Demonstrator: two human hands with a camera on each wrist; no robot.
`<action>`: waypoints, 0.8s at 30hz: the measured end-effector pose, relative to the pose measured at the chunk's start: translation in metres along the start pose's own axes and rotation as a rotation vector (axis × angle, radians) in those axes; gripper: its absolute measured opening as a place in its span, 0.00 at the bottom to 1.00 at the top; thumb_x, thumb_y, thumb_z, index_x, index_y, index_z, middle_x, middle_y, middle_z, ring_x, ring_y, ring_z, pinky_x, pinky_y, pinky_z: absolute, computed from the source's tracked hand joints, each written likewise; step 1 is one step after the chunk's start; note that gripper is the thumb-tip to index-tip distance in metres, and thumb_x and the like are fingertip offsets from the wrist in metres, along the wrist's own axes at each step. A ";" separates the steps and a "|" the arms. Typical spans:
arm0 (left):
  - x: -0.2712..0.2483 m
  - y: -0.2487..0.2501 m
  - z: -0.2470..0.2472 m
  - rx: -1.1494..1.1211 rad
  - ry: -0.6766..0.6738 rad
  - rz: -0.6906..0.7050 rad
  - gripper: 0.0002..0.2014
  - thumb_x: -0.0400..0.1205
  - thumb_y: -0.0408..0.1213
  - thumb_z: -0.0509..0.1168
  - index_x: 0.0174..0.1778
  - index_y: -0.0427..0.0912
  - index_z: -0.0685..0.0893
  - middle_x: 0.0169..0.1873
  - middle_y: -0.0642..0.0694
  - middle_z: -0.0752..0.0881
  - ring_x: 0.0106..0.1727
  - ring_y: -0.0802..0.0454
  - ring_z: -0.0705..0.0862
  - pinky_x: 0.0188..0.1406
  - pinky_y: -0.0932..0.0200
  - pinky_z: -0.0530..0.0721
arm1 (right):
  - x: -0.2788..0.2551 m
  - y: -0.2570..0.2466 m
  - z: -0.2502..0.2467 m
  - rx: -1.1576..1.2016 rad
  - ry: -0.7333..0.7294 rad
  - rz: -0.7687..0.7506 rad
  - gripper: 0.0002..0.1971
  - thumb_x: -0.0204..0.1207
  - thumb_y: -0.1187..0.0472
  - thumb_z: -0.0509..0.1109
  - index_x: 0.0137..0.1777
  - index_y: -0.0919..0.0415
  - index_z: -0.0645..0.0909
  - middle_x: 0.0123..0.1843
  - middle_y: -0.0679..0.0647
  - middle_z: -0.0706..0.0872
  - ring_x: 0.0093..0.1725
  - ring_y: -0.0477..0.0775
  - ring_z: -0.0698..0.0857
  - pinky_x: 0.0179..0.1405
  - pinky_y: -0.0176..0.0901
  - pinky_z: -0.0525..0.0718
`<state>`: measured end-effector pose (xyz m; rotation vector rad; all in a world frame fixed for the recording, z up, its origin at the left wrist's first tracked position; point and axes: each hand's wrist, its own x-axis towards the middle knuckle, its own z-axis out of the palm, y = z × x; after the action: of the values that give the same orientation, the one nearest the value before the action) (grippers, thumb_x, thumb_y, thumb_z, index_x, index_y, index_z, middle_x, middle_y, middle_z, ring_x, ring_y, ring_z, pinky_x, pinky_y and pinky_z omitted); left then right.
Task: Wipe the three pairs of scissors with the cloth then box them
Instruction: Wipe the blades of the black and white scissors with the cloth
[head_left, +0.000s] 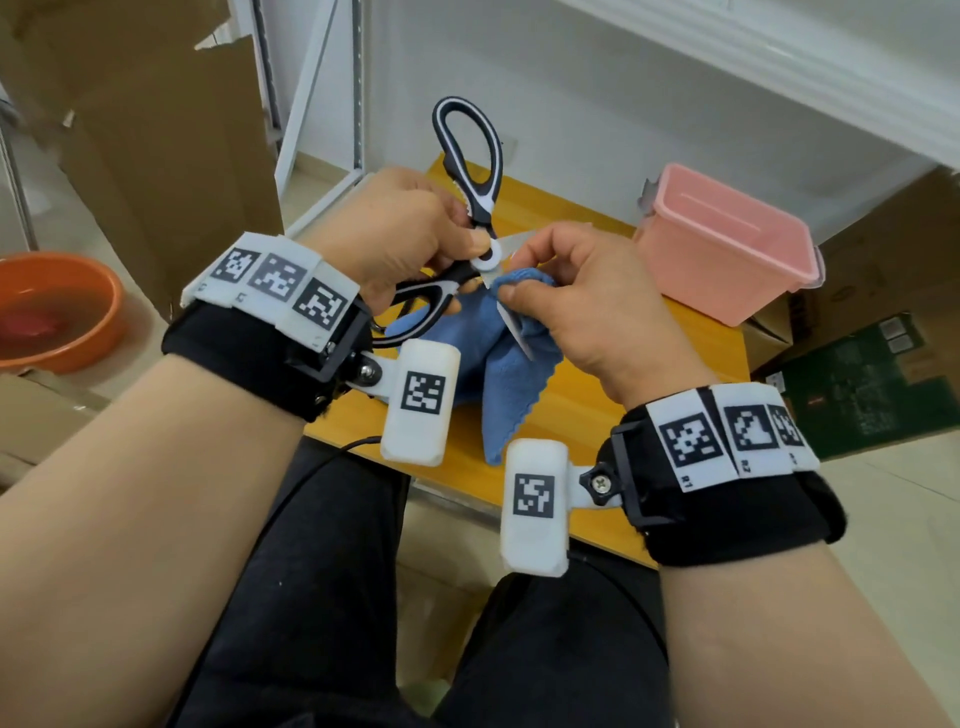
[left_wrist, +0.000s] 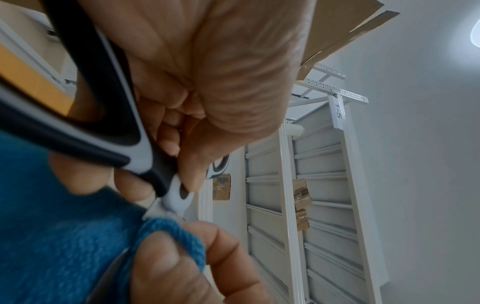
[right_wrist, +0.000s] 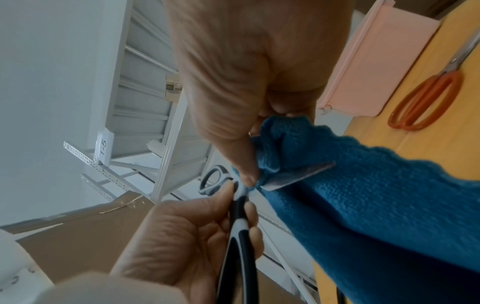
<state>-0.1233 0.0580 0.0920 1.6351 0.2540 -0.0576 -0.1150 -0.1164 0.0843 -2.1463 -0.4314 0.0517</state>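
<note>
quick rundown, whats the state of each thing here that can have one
black-and-white scissors: blades spread open, held up off the table
blue cloth: bunched round one blade near the pivot, rest hanging down
pink box: lid off, nothing visible inside
orange scissors: closed, lying flat on the table
orange basin: holds water
left hand: grips the scissors
right hand: pinches the cloth on the blade

The orange-handled scissors (right_wrist: 426, 98) show only in the right wrist view, blade tips cut off by the frame's edge — in the head view they are hidden. A third pair shows nowhere. The blue cloth (head_left: 511, 384) covers part of one blade of the black-and-white kitchen scissors (head_left: 470, 171); the pink box (head_left: 727, 249) interior is only partly visible.
</note>
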 end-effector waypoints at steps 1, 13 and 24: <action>0.000 0.000 0.000 -0.010 0.007 0.003 0.10 0.78 0.24 0.71 0.53 0.24 0.82 0.39 0.28 0.84 0.28 0.42 0.87 0.31 0.43 0.91 | 0.000 0.000 -0.001 -0.006 -0.014 0.014 0.09 0.73 0.64 0.79 0.39 0.50 0.83 0.39 0.60 0.91 0.39 0.60 0.90 0.43 0.61 0.90; -0.003 -0.006 0.009 -0.030 -0.027 -0.012 0.04 0.78 0.22 0.70 0.41 0.31 0.82 0.38 0.29 0.81 0.27 0.41 0.84 0.26 0.47 0.87 | 0.000 0.006 -0.001 -0.012 -0.005 0.145 0.11 0.70 0.66 0.81 0.33 0.55 0.83 0.34 0.57 0.89 0.32 0.51 0.86 0.31 0.42 0.81; -0.009 -0.017 0.008 -0.035 -0.003 -0.044 0.14 0.78 0.24 0.71 0.57 0.21 0.81 0.43 0.23 0.83 0.30 0.38 0.87 0.32 0.39 0.90 | -0.008 0.008 0.000 -0.013 -0.058 0.233 0.10 0.70 0.66 0.82 0.34 0.58 0.83 0.31 0.57 0.88 0.27 0.50 0.83 0.22 0.37 0.75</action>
<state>-0.1348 0.0500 0.0768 1.5944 0.2871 -0.0888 -0.1199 -0.1234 0.0769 -2.2031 -0.2139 0.2440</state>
